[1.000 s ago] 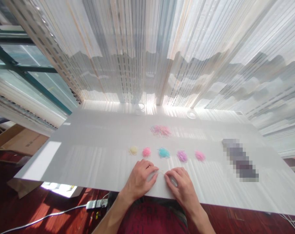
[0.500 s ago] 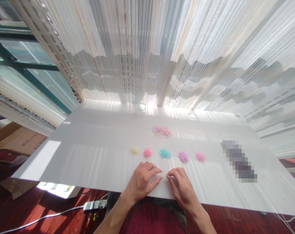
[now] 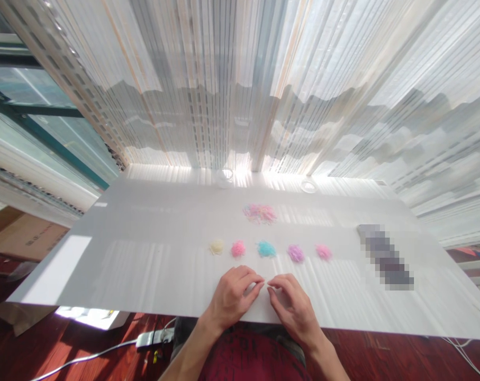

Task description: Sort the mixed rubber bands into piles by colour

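Observation:
My left hand [image 3: 236,295] is closed in a pinch just past the table's front edge, thumb against forefinger. Facing it across a narrow gap, my right hand [image 3: 293,300] also has its thumb and forefinger drawn together. Whatever either pinch holds is too small to make out. Beyond the hands runs a row of small piles of tiny pieces: pale yellow [image 3: 216,247], hot pink [image 3: 238,248], turquoise [image 3: 266,248], purple [image 3: 296,253] and light pink [image 3: 324,252]. Farther back lies a wider pile of mixed colours [image 3: 260,213], mostly pink.
The white table [image 3: 152,222] reaches back to a striped curtain [image 3: 224,106]. Two clear round containers or lids stand at the back, one on the left [image 3: 226,175], the other [image 3: 308,186] right. A blurred-out object [image 3: 386,256] lies on the right. A power strip [image 3: 154,337] is below.
My left thumb and forefinger have come together from a spread position. The two hands are slightly closer to each other. The view has shifted a little; the piles look the same.

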The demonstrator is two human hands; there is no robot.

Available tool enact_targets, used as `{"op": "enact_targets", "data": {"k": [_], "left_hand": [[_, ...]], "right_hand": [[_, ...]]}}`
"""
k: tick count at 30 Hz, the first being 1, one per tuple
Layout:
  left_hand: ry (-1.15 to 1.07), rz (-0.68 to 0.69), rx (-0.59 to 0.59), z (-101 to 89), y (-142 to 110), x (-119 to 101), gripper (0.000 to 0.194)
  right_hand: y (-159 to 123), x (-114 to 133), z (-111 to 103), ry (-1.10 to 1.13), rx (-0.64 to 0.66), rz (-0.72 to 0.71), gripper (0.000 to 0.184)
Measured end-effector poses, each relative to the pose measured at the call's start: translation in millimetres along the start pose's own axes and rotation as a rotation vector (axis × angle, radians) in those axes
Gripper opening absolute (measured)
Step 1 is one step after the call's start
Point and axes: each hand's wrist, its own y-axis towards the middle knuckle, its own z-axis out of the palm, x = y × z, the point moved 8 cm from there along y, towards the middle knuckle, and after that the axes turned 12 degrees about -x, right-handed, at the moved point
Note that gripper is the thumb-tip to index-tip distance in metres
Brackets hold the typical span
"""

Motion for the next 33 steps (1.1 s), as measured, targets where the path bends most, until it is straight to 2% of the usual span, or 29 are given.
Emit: {"op": "enact_targets", "data": {"k": [8,21,33], "left_hand": [[-0.048,-0.02,-0.009,-2.9,1.2,0.5,0.012],[-0.059,-0.041,0.006,-2.3,4.2,0.5,0.012],[-0.077,-0.043,0.037,0.2,3.0,1.9,0.012]], "right_hand": [[3.5,3.1,-0.4,0.025,-0.034,-0.007,0.01],[12.4,-1.1,-8.8,0.065,-0.085,0.081,0.006],[13.1,3.0,-3.2,0.081,-0.03,0.048,0.008]]}}
